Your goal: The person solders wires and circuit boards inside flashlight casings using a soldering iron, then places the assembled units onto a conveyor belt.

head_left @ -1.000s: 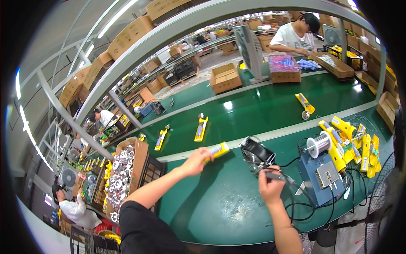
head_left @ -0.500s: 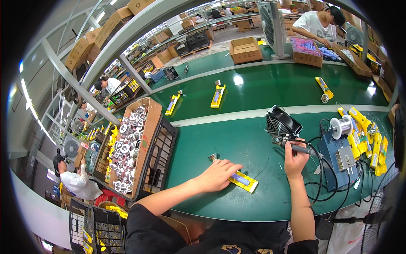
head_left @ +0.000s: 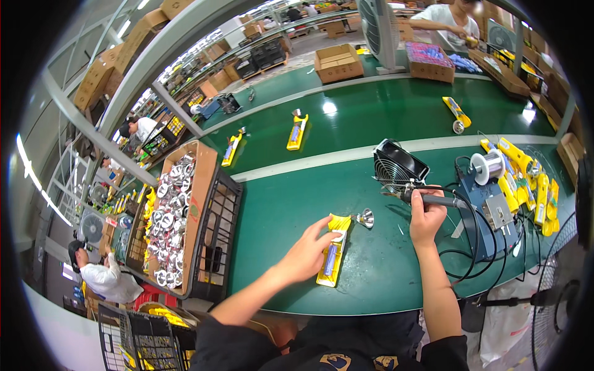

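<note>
In front of me lies a yellow plastic torch housing (head_left: pixel 338 224) with a blue cylindrical battery (head_left: pixel 331 260) in it. A small silver reflector cup (head_left: pixel 365 218) rests beside its upper end. My left hand (head_left: pixel 307 252) reaches over the housing, fingers apart, with fingertips at its upper part; whether they press on it I cannot tell. My right hand (head_left: pixel 427 217) is closed round the dark handle of a soldering iron (head_left: pixel 447 201), held above the table. The iron's front end points left, just in front of a small black fan (head_left: pixel 401 162).
Right of the iron stands a blue soldering unit (head_left: pixel 481 213) with a solder wire spool (head_left: pixel 487 167), cables and piled yellow housings (head_left: pixel 539 198). At left a carton of reflectors (head_left: pixel 207 188) sits in a black crate (head_left: pixel 218 238). Several housings lie on the green belt (head_left: pixel 371 115) beyond; co-workers sit farther off.
The torch housing has turned upright and shifted left; its reflector now lies on the right instead of the left. My left hand has lifted its fingers apart. The view has shifted slightly.
</note>
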Action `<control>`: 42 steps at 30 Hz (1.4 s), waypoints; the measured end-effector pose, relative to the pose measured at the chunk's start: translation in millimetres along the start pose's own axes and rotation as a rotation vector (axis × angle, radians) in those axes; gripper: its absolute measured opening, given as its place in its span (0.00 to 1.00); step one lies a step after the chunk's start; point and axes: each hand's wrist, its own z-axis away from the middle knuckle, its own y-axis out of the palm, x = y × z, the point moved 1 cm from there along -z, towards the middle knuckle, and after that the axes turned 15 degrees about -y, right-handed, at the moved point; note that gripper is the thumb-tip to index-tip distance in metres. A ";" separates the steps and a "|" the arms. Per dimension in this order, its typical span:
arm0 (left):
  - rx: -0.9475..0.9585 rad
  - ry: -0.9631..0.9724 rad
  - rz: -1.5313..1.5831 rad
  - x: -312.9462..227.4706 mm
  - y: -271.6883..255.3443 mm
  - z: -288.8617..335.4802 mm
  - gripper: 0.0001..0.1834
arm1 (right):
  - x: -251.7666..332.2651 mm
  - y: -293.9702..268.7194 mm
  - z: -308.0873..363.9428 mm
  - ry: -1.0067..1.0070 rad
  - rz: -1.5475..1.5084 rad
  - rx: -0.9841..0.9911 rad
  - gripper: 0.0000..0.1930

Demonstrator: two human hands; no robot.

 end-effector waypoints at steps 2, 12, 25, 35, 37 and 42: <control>-0.089 -0.361 0.266 -0.7 9.6 15.1 0.26 | 3.3 2.5 -1.5 0.006 -0.006 -0.008 0.05; 0.186 -0.212 0.097 -9.4 -3.1 -9.4 0.36 | 15.9 4.2 -6.3 0.273 -0.314 -0.162 0.06; 0.112 0.001 0.437 7.4 8.5 -20.3 0.21 | 11.6 4.4 -1.8 0.260 -0.260 -0.076 0.08; -0.115 0.033 0.526 23.0 25.2 -16.1 0.09 | 15.8 6.6 -1.8 0.274 -0.254 -0.010 0.06; -0.136 0.037 0.484 21.7 22.8 -13.4 0.09 | 19.6 10.7 -2.3 0.273 -0.242 -0.009 0.06; -0.201 0.109 0.388 19.3 24.3 -11.4 0.08 | 23.0 11.4 -3.6 0.257 -0.251 -0.021 0.06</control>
